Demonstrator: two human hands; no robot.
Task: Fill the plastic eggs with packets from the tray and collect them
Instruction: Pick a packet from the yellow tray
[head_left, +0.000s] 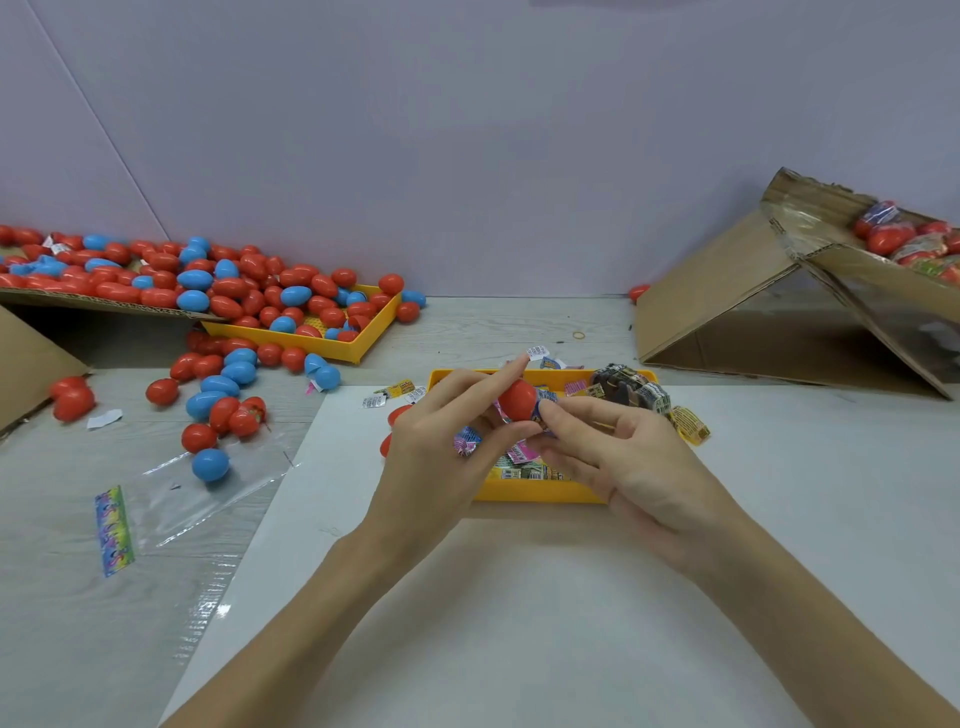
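Over the near yellow tray (540, 491) at the middle of the table (519, 597), you've got one red egg (517, 400) pinched between thumb and forefinger of your left hand (441, 447), and your right hand (623, 457) is pinching a blue packet (546, 399) against its open end. That shell looks light, thin and slick, so I'd hold it around its widest part and squeeze gently. The packets look soft and crinkly; take them by an edge. Counting now: two trays, both yellow, the far one (332, 345) toward the left edge under a spill of red and blue eggs (228, 291), far too many to count. Two cardboard boxes, left (31, 358) and right (727, 291). The packets lie heaped; no exact tally.
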